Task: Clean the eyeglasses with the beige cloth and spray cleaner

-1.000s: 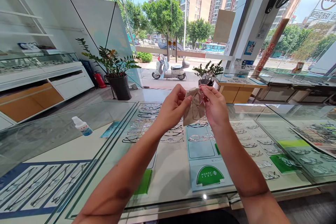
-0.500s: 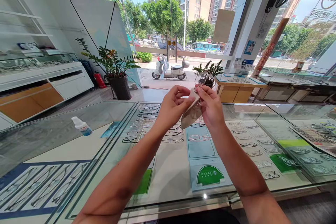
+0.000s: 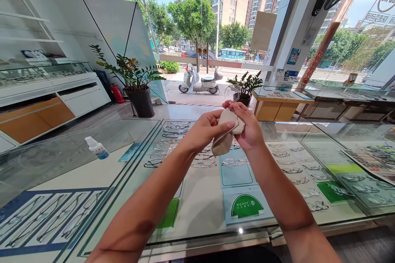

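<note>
Above the glass display counter my two hands meet in the middle of the head view. My left hand [image 3: 204, 130] is closed on a beige cleaning cloth [image 3: 222, 144], thumb pressed on its folded upper part, with the lower end hanging free. My right hand [image 3: 251, 131] grips a pair of glasses [image 3: 232, 93] near the top of the cloth. One round, clear lens sticks up beyond the fingertips; the rest of the frame is mostly hidden by cloth and fingers.
A white spray bottle [image 3: 96, 148] stands on the glass counter [image 3: 145, 230] at left. Rows of eyeglass frames [image 3: 197, 164] lie under the glass, beside a green card [image 3: 247, 206]. Past the counter are two potted plants [image 3: 140, 102] and a wooden-fronted display case [image 3: 274, 110].
The cloth has been turned and folded up around the glasses, now showing its broad face. The visible lens has shifted slightly left. Both forearms stay nearly in place.
</note>
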### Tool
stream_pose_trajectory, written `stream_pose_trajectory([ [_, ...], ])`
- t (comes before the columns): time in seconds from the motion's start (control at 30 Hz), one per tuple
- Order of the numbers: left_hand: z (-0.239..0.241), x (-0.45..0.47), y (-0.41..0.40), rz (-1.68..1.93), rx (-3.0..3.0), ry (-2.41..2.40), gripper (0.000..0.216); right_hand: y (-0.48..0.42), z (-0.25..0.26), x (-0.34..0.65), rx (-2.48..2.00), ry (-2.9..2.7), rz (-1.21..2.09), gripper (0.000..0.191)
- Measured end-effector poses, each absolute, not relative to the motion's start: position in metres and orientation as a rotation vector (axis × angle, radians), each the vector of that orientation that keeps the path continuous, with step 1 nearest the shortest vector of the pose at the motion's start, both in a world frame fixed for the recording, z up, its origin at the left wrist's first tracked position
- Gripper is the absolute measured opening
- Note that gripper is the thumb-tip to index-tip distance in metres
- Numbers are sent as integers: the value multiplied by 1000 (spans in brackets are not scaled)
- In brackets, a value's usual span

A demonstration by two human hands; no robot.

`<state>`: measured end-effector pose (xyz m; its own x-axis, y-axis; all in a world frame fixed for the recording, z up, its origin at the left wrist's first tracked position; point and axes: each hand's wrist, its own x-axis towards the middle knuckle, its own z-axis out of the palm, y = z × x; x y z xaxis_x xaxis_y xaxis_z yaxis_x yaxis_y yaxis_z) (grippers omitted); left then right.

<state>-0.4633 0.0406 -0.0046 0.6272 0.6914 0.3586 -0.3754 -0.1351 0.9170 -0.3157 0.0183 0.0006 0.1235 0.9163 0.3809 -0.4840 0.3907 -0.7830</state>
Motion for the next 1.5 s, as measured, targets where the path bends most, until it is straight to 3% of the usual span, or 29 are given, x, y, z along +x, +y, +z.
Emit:
stream_pose_trajectory([
  [0.4, -12, -442, 27, 1415, 1451, 371, 48, 8, 0, -328, -450, -1020, 1055, 23],
  [0.7, -9, -453, 35, 1023, 1490, 244, 42, 17, 1, -312, -535, -984, 1042, 19],
  [1.13, -5, -457, 33, 1002, 1546, 351, 40, 18, 0, -315, -546, -1003, 1033, 17],
  [1.5, -9, -445, 31, 1314, 1466, 387, 48, 14, -3, -326, -506, -967, 1047, 15],
])
